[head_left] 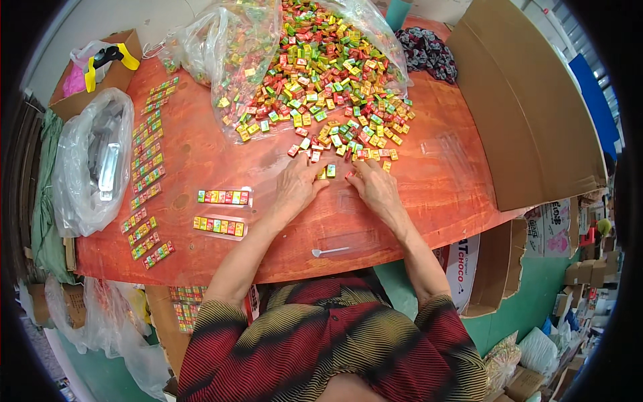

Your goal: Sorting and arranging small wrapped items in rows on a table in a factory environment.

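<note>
Two hands lie palm-down at frame centre on the desk (435,181): left hand (297,186) and right hand (373,185), fingertips pinching small candies (328,171) at the pile's (328,80) lower edge. Forearms rise from the lower edge. Bare desk lies below them, near a spoon (329,252); packed strips (224,197) sit left.

Filled candy packs (224,197), torn bag (248,47)
</note>
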Available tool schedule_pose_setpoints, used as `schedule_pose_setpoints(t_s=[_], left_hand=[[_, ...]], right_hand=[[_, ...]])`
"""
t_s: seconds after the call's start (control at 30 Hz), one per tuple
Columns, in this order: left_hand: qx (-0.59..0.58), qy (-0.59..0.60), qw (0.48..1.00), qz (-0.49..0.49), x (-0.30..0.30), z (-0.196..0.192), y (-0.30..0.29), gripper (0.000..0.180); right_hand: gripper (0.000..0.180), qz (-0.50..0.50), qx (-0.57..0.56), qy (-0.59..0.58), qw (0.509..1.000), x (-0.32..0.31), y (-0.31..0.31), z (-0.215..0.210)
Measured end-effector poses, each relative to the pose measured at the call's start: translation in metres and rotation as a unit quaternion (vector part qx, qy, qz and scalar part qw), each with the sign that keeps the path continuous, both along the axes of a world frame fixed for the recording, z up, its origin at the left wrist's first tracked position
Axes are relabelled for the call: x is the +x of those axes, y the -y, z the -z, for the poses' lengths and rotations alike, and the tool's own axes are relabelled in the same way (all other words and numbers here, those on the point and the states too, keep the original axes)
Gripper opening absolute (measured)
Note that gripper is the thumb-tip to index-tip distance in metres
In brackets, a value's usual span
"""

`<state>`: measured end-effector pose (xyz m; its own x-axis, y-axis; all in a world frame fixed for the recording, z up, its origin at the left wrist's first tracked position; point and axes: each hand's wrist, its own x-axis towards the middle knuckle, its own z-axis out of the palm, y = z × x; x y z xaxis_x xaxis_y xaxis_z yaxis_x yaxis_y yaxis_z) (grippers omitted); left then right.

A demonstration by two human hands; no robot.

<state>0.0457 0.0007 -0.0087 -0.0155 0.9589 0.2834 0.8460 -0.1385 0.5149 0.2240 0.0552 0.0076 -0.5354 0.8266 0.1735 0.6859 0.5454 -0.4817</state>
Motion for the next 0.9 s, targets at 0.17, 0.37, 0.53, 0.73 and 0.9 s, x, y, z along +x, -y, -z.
schedule_pose_setpoints(t_s=[0.17,0.37,0.53,0.73,0.9], left_hand=[[-0.008,-0.033,0.999,-0.003,0.005,-0.002,-0.004,0.038],[0.045,-0.027,0.998,-0.018,0.008,0.008,-0.005,0.032],[0.022,0.016,1.000,0.003,0.003,0.009,0.000,0.032],[0.014,-0.007,1.000,-0.005,0.006,0.010,-0.003,0.035],[0.007,-0.007,1.000,-0.005,0.008,0.006,-0.005,0.037]], right_hand=[[0.022,-0.018,-0.006,0.024,1.000,-0.004,0.000,0.005],[0.019,0.048,-0.018,0.039,0.998,-0.021,-0.002,0.010],[0.024,-0.020,-0.035,-0.068,0.997,-0.013,-0.013,0.014],[0.024,-0.039,-0.025,-0.036,0.998,0.005,-0.014,0.010],[0.020,-0.082,-0.005,-0.011,0.997,-0.004,-0.014,0.014]])
